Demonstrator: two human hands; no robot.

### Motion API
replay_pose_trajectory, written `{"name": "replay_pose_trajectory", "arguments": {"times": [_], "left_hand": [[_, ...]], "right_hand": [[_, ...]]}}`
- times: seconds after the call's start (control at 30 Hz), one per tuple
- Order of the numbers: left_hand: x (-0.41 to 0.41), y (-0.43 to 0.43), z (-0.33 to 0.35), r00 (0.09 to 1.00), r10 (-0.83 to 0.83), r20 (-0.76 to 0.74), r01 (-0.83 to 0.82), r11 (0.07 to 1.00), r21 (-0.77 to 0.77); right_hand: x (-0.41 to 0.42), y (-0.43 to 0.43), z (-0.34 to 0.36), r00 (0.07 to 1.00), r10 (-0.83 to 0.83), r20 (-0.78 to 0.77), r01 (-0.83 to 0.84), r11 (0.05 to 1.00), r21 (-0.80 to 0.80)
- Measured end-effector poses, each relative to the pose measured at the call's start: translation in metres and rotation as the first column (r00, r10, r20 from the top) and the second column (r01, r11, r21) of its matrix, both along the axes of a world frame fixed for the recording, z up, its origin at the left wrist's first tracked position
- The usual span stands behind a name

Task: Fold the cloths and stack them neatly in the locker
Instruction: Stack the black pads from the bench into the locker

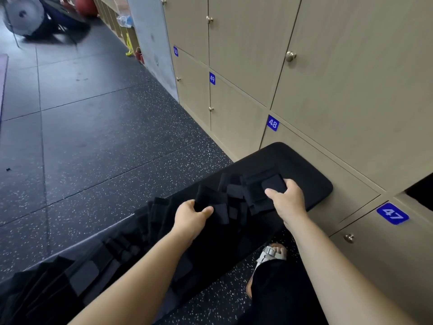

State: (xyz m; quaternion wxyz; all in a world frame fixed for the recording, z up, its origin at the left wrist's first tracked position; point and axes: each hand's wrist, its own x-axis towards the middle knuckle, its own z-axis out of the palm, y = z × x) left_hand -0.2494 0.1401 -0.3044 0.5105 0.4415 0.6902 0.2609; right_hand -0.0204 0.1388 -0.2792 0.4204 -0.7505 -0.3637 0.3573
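Observation:
Several black cloths [230, 193] lie overlapped in a row along a black padded bench [302, 165]. My left hand [191, 218] grips the edge of one black cloth in the middle of the row. My right hand [287, 199] holds a folded black cloth [262, 187] near the bench's far end, thumb on top and fingers curled over its far edge. More black cloths [82, 275] lie at the bench's near left end. A dark opening [421, 191] shows in the locker wall at the right edge; its inside is hidden.
Beige lockers [328, 78] numbered 47 to 50 run along the right, doors shut, with round knobs. The bench stands close against them. Dark speckled floor [93, 137] spreads to the left. My sandalled foot [271, 253] is beside the bench. A fan [23, 15] stands far left.

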Motion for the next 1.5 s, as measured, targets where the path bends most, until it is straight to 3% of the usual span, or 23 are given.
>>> {"name": "replay_pose_trajectory", "arguments": {"times": [0.07,0.13,0.2,0.27,0.33,0.43,0.57,0.67,0.87,1.07,1.3,1.43,1.5], "left_hand": [[0.013,0.006,-0.002,0.999,-0.025,-0.035,0.025,1.0,0.002],[0.022,0.014,-0.008,0.985,-0.063,-0.161,0.069,0.997,0.03],[0.028,0.022,-0.013,0.906,-0.167,-0.388,0.171,0.985,-0.023],[0.033,0.028,-0.017,0.81,-0.273,-0.519,0.257,0.961,-0.104],[0.037,0.031,-0.019,0.762,-0.33,-0.558,0.305,0.942,-0.14],[0.039,0.038,-0.024,0.745,-0.344,-0.572,0.33,0.935,-0.133],[0.04,0.044,-0.022,0.769,-0.313,-0.558,0.327,0.942,-0.078],[0.042,0.044,-0.02,0.809,-0.29,-0.512,0.312,0.949,-0.046],[0.041,0.045,-0.018,0.835,-0.28,-0.474,0.302,0.953,-0.031],[0.043,0.044,-0.013,0.932,-0.163,-0.324,0.195,0.978,0.068],[0.041,0.038,0.01,0.996,0.091,-0.001,-0.09,0.984,0.151],[0.05,0.025,0.027,0.968,0.152,0.2,-0.17,0.982,0.076],[0.055,0.014,0.042,0.916,0.15,0.372,-0.17,0.985,0.023]], "right_hand": [[0.006,0.012,0.003,0.999,0.036,-0.039,-0.035,0.999,0.021],[0.008,0.025,0.002,0.989,0.116,-0.092,-0.114,0.993,0.028],[0.005,0.039,-0.004,0.974,0.203,-0.097,-0.206,0.978,-0.019],[0.001,0.053,-0.016,0.959,0.281,-0.036,-0.284,0.954,-0.099],[-0.001,0.066,-0.03,0.925,0.362,0.116,-0.334,0.919,-0.21],[-0.002,0.076,-0.041,0.788,0.506,0.352,-0.382,0.849,-0.365],[0.0,0.082,-0.045,0.767,0.557,0.318,-0.435,0.816,-0.38],[0.003,0.086,-0.045,0.717,0.598,0.357,-0.465,0.793,-0.394],[-0.001,0.095,-0.041,0.703,0.637,0.317,-0.515,0.763,-0.391],[0.005,0.081,-0.042,0.891,0.412,0.192,-0.37,0.903,-0.219],[0.028,0.048,0.015,0.992,0.126,0.008,-0.126,0.991,0.047],[0.023,0.021,0.057,0.97,0.12,-0.213,-0.079,0.978,0.192],[0.013,0.006,0.069,0.933,0.165,-0.319,-0.097,0.971,0.217]]}}
